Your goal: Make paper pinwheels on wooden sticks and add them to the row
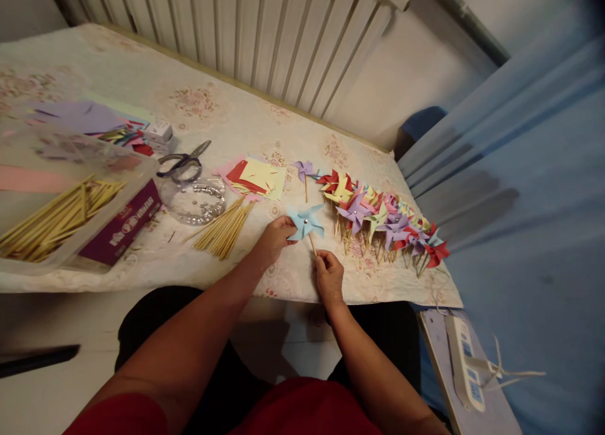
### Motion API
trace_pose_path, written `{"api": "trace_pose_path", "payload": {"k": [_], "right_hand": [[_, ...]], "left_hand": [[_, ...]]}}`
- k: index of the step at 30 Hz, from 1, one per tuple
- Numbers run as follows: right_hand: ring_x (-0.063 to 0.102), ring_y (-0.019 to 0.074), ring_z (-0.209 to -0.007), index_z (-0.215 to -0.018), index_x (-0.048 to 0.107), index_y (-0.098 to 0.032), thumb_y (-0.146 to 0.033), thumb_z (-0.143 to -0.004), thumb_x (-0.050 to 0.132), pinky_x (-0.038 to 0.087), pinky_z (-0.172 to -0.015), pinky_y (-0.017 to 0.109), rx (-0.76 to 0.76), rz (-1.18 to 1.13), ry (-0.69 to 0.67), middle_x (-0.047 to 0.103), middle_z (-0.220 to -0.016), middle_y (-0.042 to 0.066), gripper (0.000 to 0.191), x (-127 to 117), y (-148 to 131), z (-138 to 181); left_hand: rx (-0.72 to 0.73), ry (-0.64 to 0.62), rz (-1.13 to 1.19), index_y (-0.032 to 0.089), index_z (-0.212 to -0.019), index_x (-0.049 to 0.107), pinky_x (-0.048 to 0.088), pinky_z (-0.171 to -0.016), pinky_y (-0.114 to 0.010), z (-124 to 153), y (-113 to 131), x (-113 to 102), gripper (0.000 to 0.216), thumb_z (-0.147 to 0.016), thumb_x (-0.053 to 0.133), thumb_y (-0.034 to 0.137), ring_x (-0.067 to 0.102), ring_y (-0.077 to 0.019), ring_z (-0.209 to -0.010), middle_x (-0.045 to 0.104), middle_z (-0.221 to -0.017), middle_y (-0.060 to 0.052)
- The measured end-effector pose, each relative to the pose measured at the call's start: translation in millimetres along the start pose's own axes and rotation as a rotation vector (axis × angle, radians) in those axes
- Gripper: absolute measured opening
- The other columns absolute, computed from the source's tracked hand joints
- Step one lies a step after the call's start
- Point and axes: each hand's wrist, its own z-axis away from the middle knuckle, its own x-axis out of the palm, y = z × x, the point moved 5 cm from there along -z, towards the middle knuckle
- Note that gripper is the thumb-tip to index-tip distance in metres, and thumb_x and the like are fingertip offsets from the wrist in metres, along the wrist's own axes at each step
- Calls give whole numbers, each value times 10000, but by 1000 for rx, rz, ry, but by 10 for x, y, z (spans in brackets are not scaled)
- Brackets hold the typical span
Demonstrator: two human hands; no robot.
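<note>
A light blue paper pinwheel [306, 222] with a small round centre pin is held over the front part of the table. My left hand [276, 238] pinches one of its blades at the left side. Below it, my right hand [328, 272] is closed on the pinwheel's thin wooden stick. Just behind lies a single purple pinwheel [305, 169]. To the right stand many finished-looking pinwheels [357, 212] in red, yellow, purple and green, crowded together. Left of my hands, a fan of bare wooden sticks [225, 230] lies beside a stack of coloured paper [259, 178].
A round clear dish [196, 202] holds small metal pieces, with scissors [183, 164] resting at its back. At the left, a plastic box [101, 258] contains more sticks. Paper scraps [78, 115] lie behind it. A power strip [466, 362] sits at the lower right near a blue curtain [534, 233].
</note>
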Motion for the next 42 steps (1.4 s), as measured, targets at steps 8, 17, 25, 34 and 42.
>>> {"api": "trace_pose_path", "payload": {"k": [8, 17, 25, 34, 42], "right_hand": [[529, 166, -691, -817, 660, -183, -316, -801, 525, 419, -640, 266, -6, 11, -2, 615, -716, 13, 190, 0, 20, 1], [531, 168, -689, -816, 659, -183, -322, -803, 522, 421, -638, 265, -7, 16, -6, 606, -702, 7, 196, 3, 7, 1], [531, 162, -688, -811, 661, -183, -301, -806, 522, 416, -656, 268, -34, 27, -4, 621, -734, 10, 183, 4, 1, 2], [543, 165, -702, -816, 665, -183, -291, -810, 527, 424, -666, 270, -37, 48, -9, 633, -754, 16, 175, 4, 5, 7], [552, 163, -722, -809, 669, -178, -272, -817, 530, 429, -699, 273, -89, 70, -20, 627, -749, 9, 168, 9, -25, 12]], "left_hand": [[64, 44, 136, 163, -865, 588, 483, -709, -275, -43, 114, -79, 294, -771, 666, 430, 634, -151, -731, 666, -808, -55], [88, 78, 101, 171, -861, 588, 464, -665, -245, -51, 184, -147, 319, -765, 696, 456, 610, -133, -731, 640, -814, -43], [113, 122, 81, 175, -762, 584, 462, -674, -250, -26, 235, -171, 232, -743, 713, 366, 575, -118, -675, 605, -718, -15], [100, 128, 112, 170, -735, 564, 454, -651, -236, -39, 262, -171, 227, -755, 702, 349, 564, -106, -639, 595, -688, -11], [113, 166, 45, 160, -723, 550, 421, -593, -205, -49, 293, -204, 203, -733, 694, 302, 525, -83, -565, 576, -631, 13]]}}
